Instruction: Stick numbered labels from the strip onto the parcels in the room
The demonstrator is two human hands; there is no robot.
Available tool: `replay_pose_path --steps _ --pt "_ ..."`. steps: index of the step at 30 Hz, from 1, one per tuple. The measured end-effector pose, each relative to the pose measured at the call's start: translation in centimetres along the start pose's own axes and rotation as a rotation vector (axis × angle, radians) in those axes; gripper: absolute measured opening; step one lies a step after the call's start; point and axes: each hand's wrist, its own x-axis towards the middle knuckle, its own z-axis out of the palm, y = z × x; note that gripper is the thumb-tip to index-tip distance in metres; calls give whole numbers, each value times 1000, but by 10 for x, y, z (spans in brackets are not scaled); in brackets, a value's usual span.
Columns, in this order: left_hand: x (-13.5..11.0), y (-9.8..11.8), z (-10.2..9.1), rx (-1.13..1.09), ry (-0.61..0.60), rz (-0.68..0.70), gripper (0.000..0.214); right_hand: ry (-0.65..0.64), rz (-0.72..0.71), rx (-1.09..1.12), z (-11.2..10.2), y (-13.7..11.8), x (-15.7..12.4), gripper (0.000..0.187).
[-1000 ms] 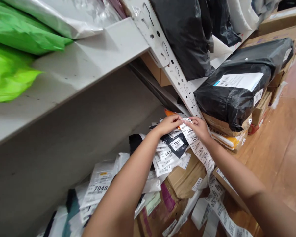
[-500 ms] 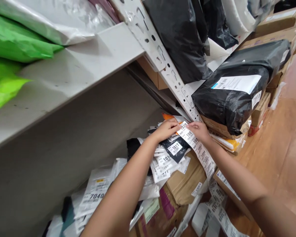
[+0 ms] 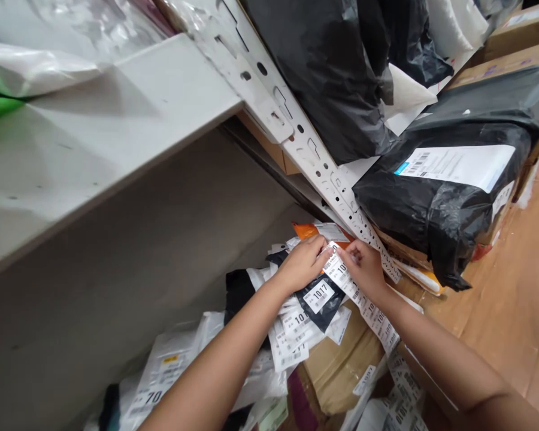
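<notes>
A long strip of white number labels (image 3: 348,287) runs down from between my hands, its top label partly covered by my fingers. My left hand (image 3: 303,263) is closed at the strip's upper left edge, just above the parcels. On the other edge, my right hand (image 3: 363,268) pinches the strip with thumb and curled fingers. Below them lies a dark parcel with a 1017 label (image 3: 318,296), among several white labelled packets (image 3: 290,341). An orange parcel (image 3: 305,230) sits right behind my hands. The strip's lower end hangs in folds beside a cardboard box (image 3: 341,371).
A white perforated shelf post (image 3: 314,152) slants past my hands, joined to a grey shelf board (image 3: 117,131) on the left. Large black-wrapped parcels (image 3: 444,203) are stacked at right, beside the wooden floor (image 3: 512,299). A packet marked 70 (image 3: 161,371) lies lower left.
The view has shifted, so the shelf and parcels appear closer. Both hands stay at the strip's top label; my right fingers have curled more and the thumb now lies over the label.
</notes>
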Motion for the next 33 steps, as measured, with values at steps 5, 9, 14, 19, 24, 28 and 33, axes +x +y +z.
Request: replay_pose_path --steps 5,9,14,19,24,28,33 --pt "-2 -1 1 -17 43 22 25 -36 -143 -91 -4 1 -2 29" --pt "-4 -2 -3 -61 41 44 23 -78 -277 -95 -5 6 -1 26" --pt "-5 -4 -11 -85 -68 52 24 -136 -301 -113 -2 9 -3 24" --pt "-4 -5 -15 -50 -109 90 25 -104 -281 -155 2 11 -6 25" --pt "-2 -6 -16 -11 -131 101 28 -89 -279 -117 3 10 -6 25" --pt "-1 -7 -16 23 -128 110 29 -95 -235 -65 2 9 -7 21" --pt "1 -5 -16 66 -137 103 29 -123 -121 65 -3 6 -11 5"
